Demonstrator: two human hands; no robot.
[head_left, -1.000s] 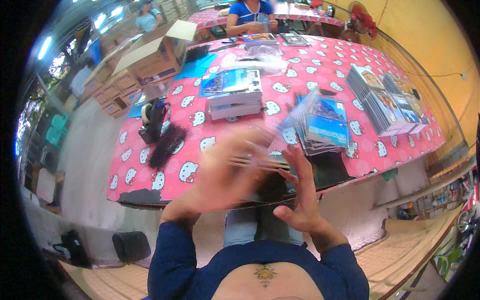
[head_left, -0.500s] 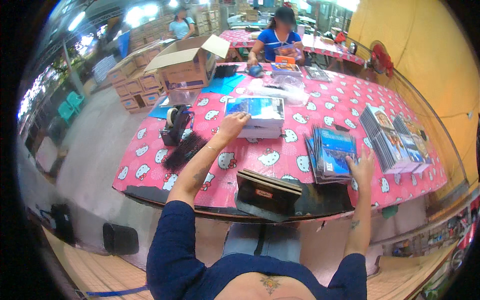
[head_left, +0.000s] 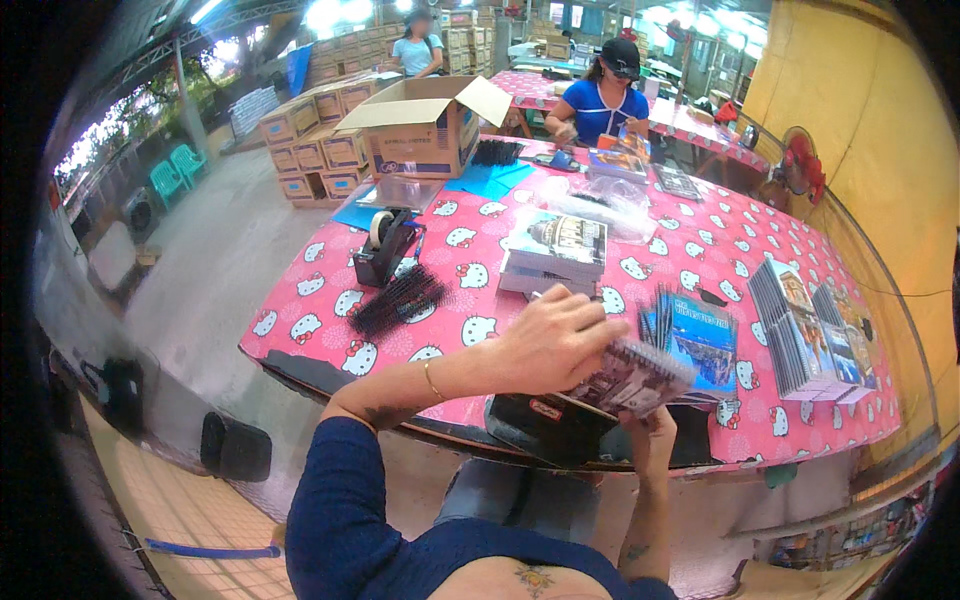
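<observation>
A spiral-bound booklet (head_left: pixel 645 372) with a greyish photo cover is tilted over the table's front edge, held in both hands. My left hand (head_left: pixel 565 345) has its fingers curled over the booklet's left side. From below, my right hand (head_left: pixel 652 435) grips the lower edge; its fingers are partly hidden. Just beneath is a dark wooden stand (head_left: pixel 540 425). Beyond my left hand lies a stack of booklets (head_left: pixel 557 243) with a building on the top cover. Fanned blue-covered booklets (head_left: pixel 705 345) lie right beside the held one.
Left on the pink patterned tablecloth (head_left: pixel 300 320) are black binding coils (head_left: pixel 400 300) and a tape dispenser (head_left: pixel 385 245). An open carton (head_left: pixel 415 140) stands behind them. Rows of booklets (head_left: pixel 795 330) stand at right. Across the table a person in blue (head_left: pixel 605 105) handles booklets.
My left hand has come from the middle stack toward me and right, and my right hand has left the blue booklets. Both now hold a booklet. The stack's top cover differs.
</observation>
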